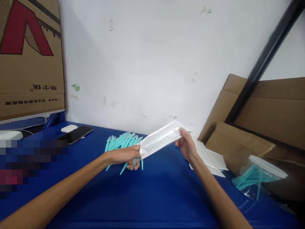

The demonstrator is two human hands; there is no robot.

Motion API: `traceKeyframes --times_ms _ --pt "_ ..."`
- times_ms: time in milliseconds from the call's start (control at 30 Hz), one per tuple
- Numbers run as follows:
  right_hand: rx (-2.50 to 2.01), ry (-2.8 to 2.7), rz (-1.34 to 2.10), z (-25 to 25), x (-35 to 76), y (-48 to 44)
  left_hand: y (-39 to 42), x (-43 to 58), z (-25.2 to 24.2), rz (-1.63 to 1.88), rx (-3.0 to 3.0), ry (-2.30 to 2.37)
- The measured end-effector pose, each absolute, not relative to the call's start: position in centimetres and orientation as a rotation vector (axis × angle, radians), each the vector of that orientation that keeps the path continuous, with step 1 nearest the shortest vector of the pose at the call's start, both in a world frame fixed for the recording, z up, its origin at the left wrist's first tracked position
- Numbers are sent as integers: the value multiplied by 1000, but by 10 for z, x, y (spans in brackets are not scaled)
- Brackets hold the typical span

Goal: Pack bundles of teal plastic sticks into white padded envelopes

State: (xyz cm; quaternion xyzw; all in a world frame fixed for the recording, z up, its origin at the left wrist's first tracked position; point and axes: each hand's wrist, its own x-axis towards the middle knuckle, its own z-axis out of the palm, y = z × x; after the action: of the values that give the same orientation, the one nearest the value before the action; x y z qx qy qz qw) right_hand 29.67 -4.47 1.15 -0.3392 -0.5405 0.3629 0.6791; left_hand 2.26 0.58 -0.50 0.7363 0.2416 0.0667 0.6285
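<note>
Printed brown cardboard box (pixel 30 57) far left. Glossy black phone (pixel 76 134) lies flat on smooth blue table (pixel 154 197). Loose pile of thin teal plastic sticks (pixel 121 140) just behind left hand (pixel 126 156). Left hand pinched shut on lower end of pouch (pixel 159 140). The pouch is white, flat, oblong and crinkly, held above the table and tilted up to the right. Right hand (pixel 187 146) clamped on its upper end. Flat white bags (pixel 212 159) beside. Round clear jar (pixel 259 178), white lid, teal sticks inside, far right.

1. A black phone (pixel 76 134) and a white earbud case (pixel 69 128) lie on the blue table (pixel 162 190).
2. Cardboard sheets (pixel 269 111) lean against the wall at right.
3. A clear lidded jar (pixel 259 178) sits before them.
</note>
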Motion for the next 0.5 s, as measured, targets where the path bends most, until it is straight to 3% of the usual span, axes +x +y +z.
traceKeyframes --times_ms 500 --pt "-799 -1204 845 8 296 -43 1 21 3 117 1659 596"
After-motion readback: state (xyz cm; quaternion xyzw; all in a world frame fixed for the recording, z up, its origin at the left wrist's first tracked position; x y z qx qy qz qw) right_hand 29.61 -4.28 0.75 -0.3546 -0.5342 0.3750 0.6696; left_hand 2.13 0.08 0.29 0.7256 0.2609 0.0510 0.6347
